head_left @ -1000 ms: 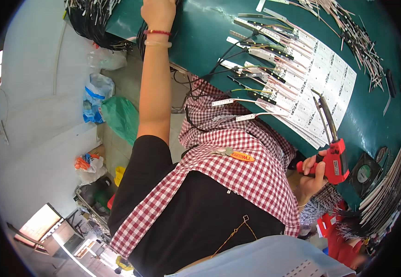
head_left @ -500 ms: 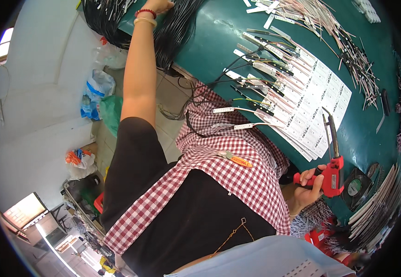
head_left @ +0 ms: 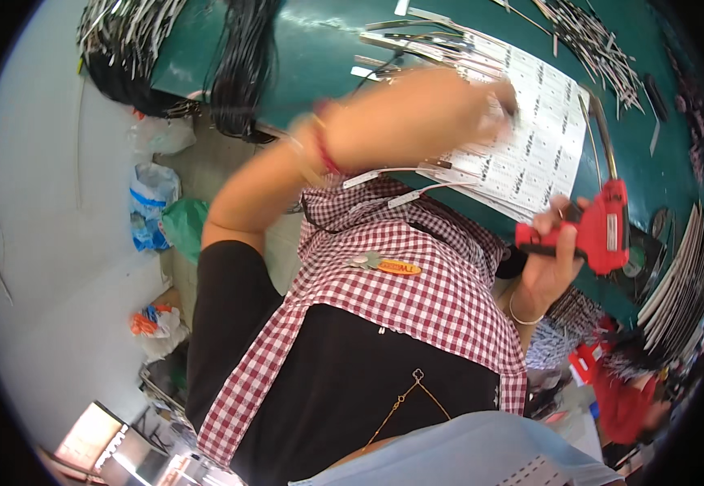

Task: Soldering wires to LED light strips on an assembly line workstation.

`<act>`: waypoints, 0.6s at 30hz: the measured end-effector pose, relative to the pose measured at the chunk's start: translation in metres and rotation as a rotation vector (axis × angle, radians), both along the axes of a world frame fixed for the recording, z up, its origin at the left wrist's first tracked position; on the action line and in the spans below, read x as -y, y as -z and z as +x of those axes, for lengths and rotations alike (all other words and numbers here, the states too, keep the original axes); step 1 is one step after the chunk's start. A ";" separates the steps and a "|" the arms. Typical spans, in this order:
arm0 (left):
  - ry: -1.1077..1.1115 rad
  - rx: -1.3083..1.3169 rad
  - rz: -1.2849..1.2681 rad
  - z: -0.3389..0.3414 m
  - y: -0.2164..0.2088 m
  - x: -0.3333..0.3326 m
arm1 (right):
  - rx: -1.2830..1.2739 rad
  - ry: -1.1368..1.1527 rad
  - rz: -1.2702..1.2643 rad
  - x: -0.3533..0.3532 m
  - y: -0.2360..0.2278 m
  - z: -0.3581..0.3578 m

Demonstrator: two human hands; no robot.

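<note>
My right hand [head_left: 548, 271] is wrapped round the handle of a red soldering gun [head_left: 609, 231], whose long metal tip and thin side tube point away from me. Motion smears my left hand [head_left: 457, 109], which reaches across the near part of a stack of white printed sheets [head_left: 550, 134]; its fingers and anything in them cannot be made out. Under and beyond that hand, several small strips with thin wires lie on the sheets, partly hidden. Two white strips [head_left: 407, 198] with pale wires stick out over the near table edge, close to my checked apron.
A hank of black cables [head_left: 243, 69] hangs over the green table's [head_left: 320, 49] edge, with another dark bundle [head_left: 125, 49] farther left. Loose wired strips [head_left: 591, 53] lie at the far right, pale wires [head_left: 676, 283] at the near right. Plastic bags [head_left: 186, 231] sit on the floor.
My left hand has swung from the black cables at the far left to over the sheets. My right hand with the soldering gun appears higher in view, as the whole view has shifted.
</note>
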State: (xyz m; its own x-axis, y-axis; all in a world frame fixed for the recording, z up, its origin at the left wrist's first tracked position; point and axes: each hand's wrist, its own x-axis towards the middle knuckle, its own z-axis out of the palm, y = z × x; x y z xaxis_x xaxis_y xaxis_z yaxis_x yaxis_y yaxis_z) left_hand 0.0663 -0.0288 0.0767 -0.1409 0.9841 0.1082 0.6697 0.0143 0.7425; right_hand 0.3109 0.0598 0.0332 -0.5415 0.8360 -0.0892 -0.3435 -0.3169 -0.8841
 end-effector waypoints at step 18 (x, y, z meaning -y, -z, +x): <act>-0.064 0.322 -0.026 0.096 0.034 -0.008 | 0.357 0.152 0.121 0.028 -0.006 -0.018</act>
State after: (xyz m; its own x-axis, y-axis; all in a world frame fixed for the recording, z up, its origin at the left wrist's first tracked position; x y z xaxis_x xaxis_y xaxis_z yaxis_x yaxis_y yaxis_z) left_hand 0.1620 -0.0204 0.0424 -0.2250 0.9741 0.0233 0.3982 0.0701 0.9146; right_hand 0.2924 0.0315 0.0391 -0.3636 0.9201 -0.1456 -0.0429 -0.1727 -0.9840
